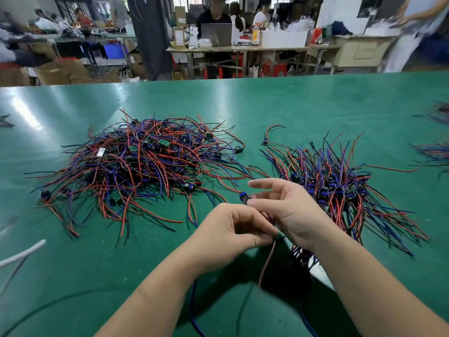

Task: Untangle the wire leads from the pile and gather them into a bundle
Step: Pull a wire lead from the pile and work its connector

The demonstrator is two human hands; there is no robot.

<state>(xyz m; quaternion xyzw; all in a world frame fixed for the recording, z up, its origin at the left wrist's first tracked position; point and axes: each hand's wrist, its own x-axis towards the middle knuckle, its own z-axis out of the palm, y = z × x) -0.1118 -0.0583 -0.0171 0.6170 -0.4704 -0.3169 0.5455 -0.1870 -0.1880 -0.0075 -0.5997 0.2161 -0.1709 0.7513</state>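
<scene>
Pinching a wire lead (pixel 267 259) in the curled fingers of my left hand (pixel 230 229), I hold it above the near edge of the green table (pixel 291 103). My right hand (pixel 289 210) touches the lead's blue module (pixel 244 197), forefinger straight; I cannot tell whether it grips. The tangled pile (pixel 136 161) lies left of middle, the bundle (pixel 340 190) towards the right edge.

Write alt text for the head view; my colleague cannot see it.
Two bare hands hold one wire lead over a green table: the left hand pinches its wires, the right hand holds its blue component end. A tangled pile of red, blue and black leads lies left, a gathered bundle right.
</scene>
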